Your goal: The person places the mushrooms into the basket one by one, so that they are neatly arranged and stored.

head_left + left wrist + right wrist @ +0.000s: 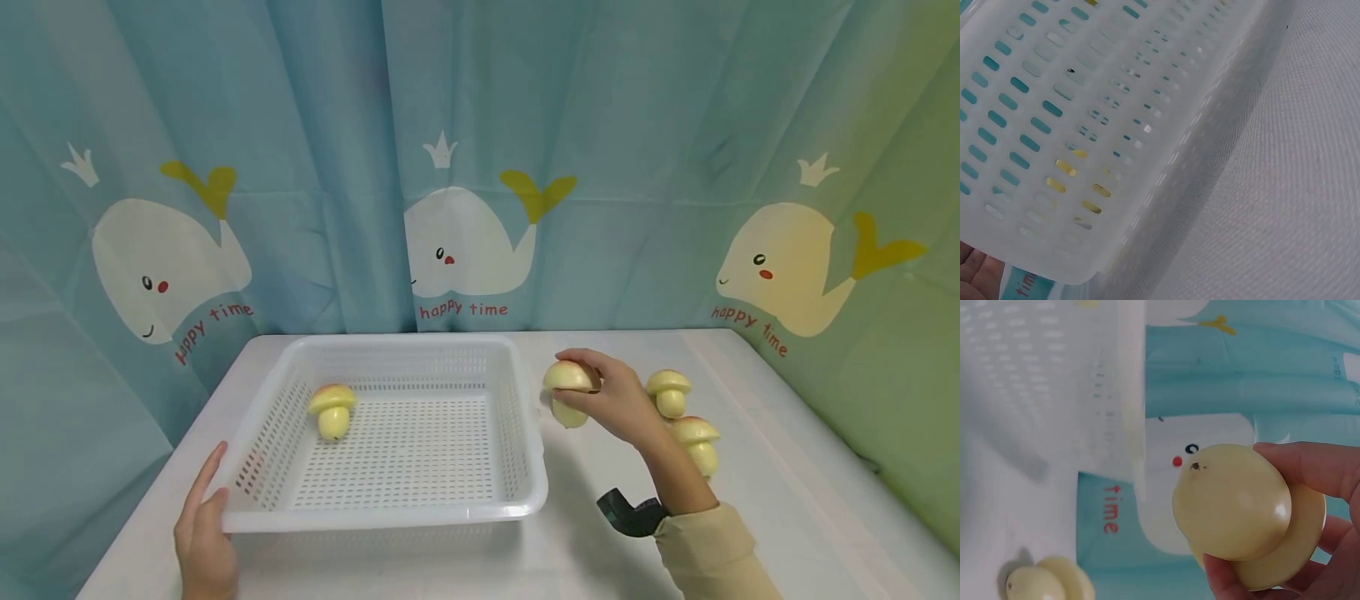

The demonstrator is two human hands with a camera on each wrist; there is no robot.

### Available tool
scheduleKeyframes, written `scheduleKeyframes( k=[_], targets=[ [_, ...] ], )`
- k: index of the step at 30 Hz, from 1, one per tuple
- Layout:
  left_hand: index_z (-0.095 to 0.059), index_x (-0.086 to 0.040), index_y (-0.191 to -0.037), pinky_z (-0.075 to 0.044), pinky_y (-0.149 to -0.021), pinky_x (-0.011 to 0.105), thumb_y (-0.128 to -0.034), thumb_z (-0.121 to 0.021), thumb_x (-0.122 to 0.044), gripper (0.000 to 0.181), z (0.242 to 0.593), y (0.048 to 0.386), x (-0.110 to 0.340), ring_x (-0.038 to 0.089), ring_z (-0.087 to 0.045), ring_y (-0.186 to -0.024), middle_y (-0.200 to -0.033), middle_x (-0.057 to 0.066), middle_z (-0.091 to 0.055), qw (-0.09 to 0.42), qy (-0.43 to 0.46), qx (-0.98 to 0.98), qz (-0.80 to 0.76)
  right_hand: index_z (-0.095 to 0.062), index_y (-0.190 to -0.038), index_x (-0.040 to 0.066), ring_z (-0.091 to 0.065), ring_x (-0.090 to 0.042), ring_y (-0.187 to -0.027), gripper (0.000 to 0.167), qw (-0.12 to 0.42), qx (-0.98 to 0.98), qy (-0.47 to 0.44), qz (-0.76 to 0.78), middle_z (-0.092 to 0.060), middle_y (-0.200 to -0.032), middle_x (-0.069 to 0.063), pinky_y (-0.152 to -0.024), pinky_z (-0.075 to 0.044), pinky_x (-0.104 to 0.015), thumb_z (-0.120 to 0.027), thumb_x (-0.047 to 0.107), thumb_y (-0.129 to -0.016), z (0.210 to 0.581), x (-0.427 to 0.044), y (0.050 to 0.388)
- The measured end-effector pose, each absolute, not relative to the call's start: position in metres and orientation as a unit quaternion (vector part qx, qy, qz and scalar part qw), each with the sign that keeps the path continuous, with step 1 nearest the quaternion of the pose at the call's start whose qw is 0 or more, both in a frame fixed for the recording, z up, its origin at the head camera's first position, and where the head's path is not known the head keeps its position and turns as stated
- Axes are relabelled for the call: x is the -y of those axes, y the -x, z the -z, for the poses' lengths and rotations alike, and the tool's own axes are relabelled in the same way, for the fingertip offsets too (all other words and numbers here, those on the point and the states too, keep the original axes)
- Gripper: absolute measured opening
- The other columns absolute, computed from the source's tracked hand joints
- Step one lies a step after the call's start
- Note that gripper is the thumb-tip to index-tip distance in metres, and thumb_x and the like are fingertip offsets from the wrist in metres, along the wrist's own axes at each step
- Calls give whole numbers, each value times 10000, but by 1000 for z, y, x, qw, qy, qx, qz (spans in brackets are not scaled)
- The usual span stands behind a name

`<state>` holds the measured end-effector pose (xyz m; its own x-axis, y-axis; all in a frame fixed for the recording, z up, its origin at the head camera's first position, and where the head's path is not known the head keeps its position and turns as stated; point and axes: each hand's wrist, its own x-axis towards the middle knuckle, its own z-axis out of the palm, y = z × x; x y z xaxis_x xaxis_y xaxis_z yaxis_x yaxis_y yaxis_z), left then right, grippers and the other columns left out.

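In my right hand [611, 396] I hold a pale yellow toy mushroom [570, 377], thumb and fingers about its cap. The right wrist view shows the round stem end of this mushroom [1229, 503] facing the camera. My left hand [204, 525] touches the left side of a white plastic basket [352, 518] near its front corner, fingers fairly straight. Part of the left hand [979, 275] shows beside the basket wall [1035, 250] in the left wrist view. Inside the basket, at its left, stands another mushroom [333, 412].
Two more mushrooms, one farther back [669, 392] and one nearer [697, 442], stand on the white table [795, 500] beyond my right forearm. A dark strap piece [630, 512] juts from the right wrist. A blue whale-print curtain [637, 108] hangs behind the table.
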<state>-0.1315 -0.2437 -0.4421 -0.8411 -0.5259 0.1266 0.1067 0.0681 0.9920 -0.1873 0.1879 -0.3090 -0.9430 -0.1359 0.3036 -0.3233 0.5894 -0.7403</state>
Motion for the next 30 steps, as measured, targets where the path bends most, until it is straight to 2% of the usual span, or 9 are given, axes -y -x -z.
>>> scheduleKeyframes(
  k=[6, 10, 17, 24, 30],
  targets=[
    [-388, -279, -1404, -278, -935, 141, -970, -212, -148, 486, 441, 131, 242, 109, -337, -1249, -1444, -66, -332, 240, -137, 696, 662, -609, -1167, 91, -545, -217, -883, 437, 111, 874, -131, -455, -600, -1121, -85, -724, -442, -361, -748, 165, -759, 304, -173, 194],
    [-382, -315, -1400, -264, -959, 165, -975, -204, -164, 485, 445, 132, 242, 100, -331, -1252, -1443, -90, -327, 232, -150, 703, 656, -607, -1166, 81, -543, -232, -876, 446, 116, 862, -127, -476, -606, -1101, -85, -716, -442, -365, -753, 135, -747, 303, -164, 198],
    [-364, -384, -1389, -227, -1047, 393, -975, -177, -180, 498, 453, 137, 245, 98, -325, -1270, -1432, -148, -321, 229, -172, 724, 628, -616, -1160, 88, -540, -233, -886, 454, 111, 860, -126, -483, -602, -1117, -79, -716, -445, -351, -761, 161, -736, 302, -148, 207],
    [-374, -378, -1386, -246, -1035, 351, -973, -179, -172, 501, 454, 138, 248, 92, -335, -1259, -1429, -141, -330, 233, -168, 724, 627, -609, -1170, 63, -546, -225, -858, 462, 95, 852, -141, -495, -603, -1107, -84, -700, -451, -340, -755, 167, -745, 296, -129, 216],
    [-361, -390, -1388, -257, -1032, 324, -976, -172, -175, 502, 460, 140, 254, 77, -330, -1263, -1428, -162, -321, 231, -164, 740, 610, -609, -1170, 101, -547, -228, -884, 450, 67, 837, -141, -524, -594, -1111, -59, -706, -465, -354, -754, 158, -748, 293, -113, 221]
  ],
)
